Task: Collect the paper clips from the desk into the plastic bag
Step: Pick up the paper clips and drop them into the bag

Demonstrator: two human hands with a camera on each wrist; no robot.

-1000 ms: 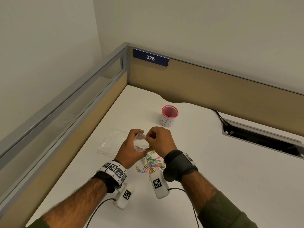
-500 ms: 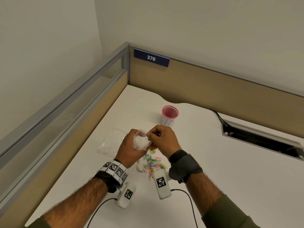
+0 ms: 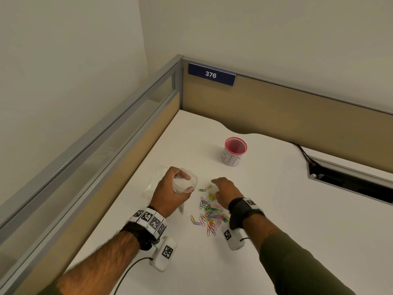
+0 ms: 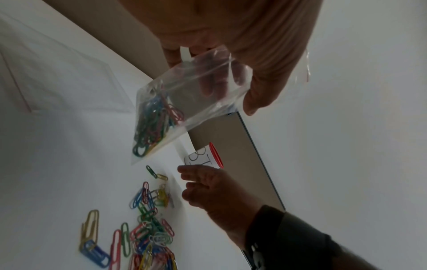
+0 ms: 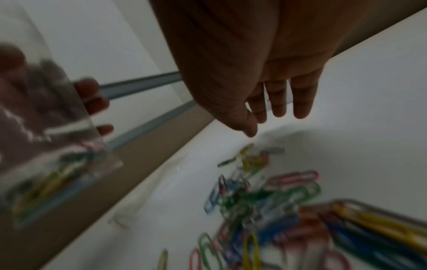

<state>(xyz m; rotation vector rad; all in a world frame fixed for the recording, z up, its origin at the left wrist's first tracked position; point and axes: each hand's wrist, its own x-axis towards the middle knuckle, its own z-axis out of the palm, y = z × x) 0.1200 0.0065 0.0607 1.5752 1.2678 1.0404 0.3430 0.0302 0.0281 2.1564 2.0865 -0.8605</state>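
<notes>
My left hand (image 3: 170, 193) grips a small clear plastic bag (image 3: 184, 182) by its open mouth, held above the white desk (image 3: 287, 220). In the left wrist view the plastic bag (image 4: 184, 113) hangs down with several coloured clips bunched in its lower corner. A pile of coloured paper clips (image 3: 209, 216) lies on the desk between my wrists. My right hand (image 3: 223, 191) hovers low over the far end of the pile, fingers straight and relaxed, holding nothing. The right wrist view shows those fingers (image 5: 277, 102) just above the paper clips (image 5: 265, 201).
A white cup with a red rim (image 3: 235, 151) stands beyond the hands. More flat clear bags (image 3: 152, 182) lie left of my left hand. A partition wall (image 3: 276, 107) edges the desk at back and left; a cable slot (image 3: 348, 179) opens at the right.
My right hand has left the bag's mouth and dropped right and down over the clip pile, fingers now spread. The left hand still holds the bag in about the same place.
</notes>
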